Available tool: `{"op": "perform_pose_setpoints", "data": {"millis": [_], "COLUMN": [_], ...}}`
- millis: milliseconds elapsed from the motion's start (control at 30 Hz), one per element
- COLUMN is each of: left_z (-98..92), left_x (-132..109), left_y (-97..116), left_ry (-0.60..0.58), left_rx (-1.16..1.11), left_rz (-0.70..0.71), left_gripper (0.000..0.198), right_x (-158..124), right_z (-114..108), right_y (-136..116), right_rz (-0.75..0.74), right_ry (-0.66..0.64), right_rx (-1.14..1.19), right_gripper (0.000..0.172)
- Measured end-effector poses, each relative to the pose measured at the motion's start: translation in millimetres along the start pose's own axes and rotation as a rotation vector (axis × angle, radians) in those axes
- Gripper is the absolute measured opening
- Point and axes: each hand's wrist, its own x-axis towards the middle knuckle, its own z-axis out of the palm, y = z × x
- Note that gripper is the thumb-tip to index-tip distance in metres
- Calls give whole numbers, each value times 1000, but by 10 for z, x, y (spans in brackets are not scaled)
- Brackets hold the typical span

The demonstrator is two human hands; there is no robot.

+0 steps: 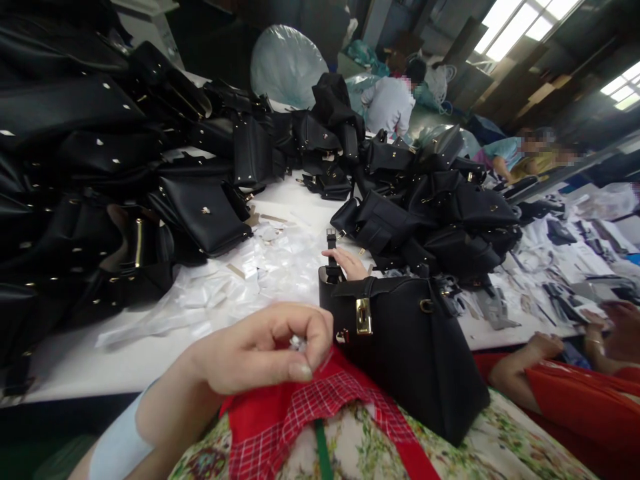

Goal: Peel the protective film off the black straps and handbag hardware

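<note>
Left hand [265, 350]: small shiny whitish scrap [298, 343] is pinched; behind gold-clasped black leather-look handbag [400, 333], right hand's grasp [351, 264] cannot be told

Bulging plastic sack [289, 67] at the back, person in pale shirt [387, 107] right of it. Bright windows [513, 32] upper right. Another person's red sleeve [575, 393] lower right.

Gold-clasped black handbag [405, 353], tilted

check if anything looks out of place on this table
The crumpled, translucent scraps strewn across the white table between the heaped black bags look untidy, like loose wrapping. The nearest bag, with the gold clasp, leans, but no damage to it shows.
</note>
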Motion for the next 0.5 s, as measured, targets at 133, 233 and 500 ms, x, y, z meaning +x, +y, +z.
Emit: {"op": "perform_pose_setpoints", "data": {"millis": [133, 233, 500], "left_z": [-170, -255, -88], "left_x": [-152, -143, 149], "left_y": [-175, -312, -359], "left_ry": [290, 376, 494], "left_rx": [-153, -147, 387], "left_rz": [70, 83, -53], "left_gripper": [14, 12, 20], "right_x": [40, 25, -29], "right_z": [-55, -35, -47], "right_y": [82, 87, -98], "right_rz": [9, 44, 86], "right_ry": [120, 85, -71], "right_rx": [41, 113, 136], "right_gripper": [39, 45, 41]}}
